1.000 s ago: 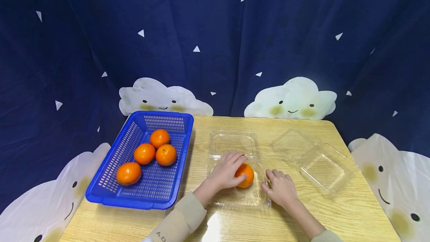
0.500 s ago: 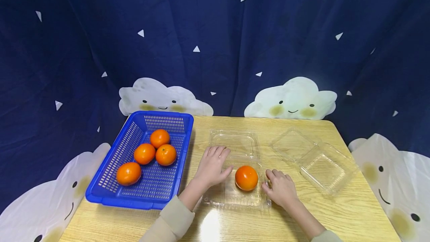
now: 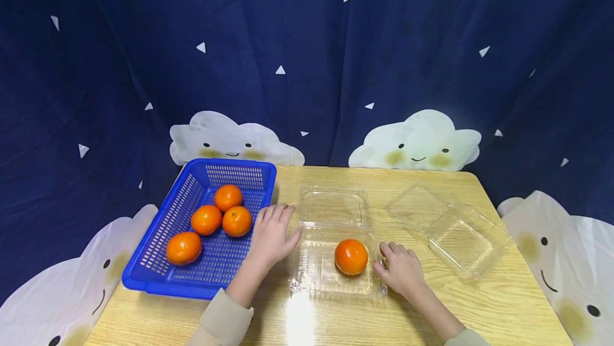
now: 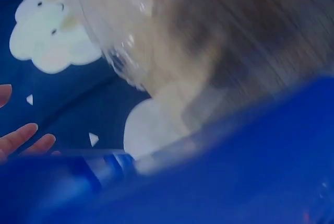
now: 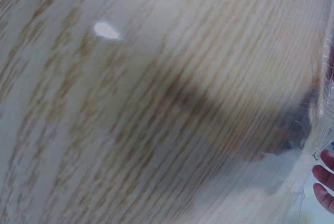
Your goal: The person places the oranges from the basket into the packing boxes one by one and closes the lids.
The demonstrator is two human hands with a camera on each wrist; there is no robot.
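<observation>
From the head view, I had my left hand (image 3: 273, 234) on the orange fruit (image 3: 351, 257) a second ago. Now I've let go and drawn it away leftward, so it holds nothing: the fingers point to the far side, nearly straight, the thumb spread to the right. It sits between the blue basket (image 3: 168, 288), just beside its right rim, and the clear container (image 3: 314, 268). The fruit stays in the container's near half, right of the middle. I'd judge that placement done: one fruit in, with the other four fruits (image 3: 207, 220) lying in the basket. The lid half lies open on the far side. My right hand (image 3: 403, 268) hasn't shifted; it's at the container's right edge, thumb and fingers bent toward it, but I can't tell whether I'm pinching the rim or just resting there. Right of it lies a second clear container (image 3: 462, 244), opened out.

My left wrist view is blurred: basket blue fills the near part, the container's edge crosses above, and my fingertips (image 4: 18, 138) show at the left, apart, with nothing between them.

In my right wrist view, mostly table (image 5: 130, 104), my fingertips (image 5: 324, 176) show at the right edge, close to clear plastic; their contact is unclear.
</observation>
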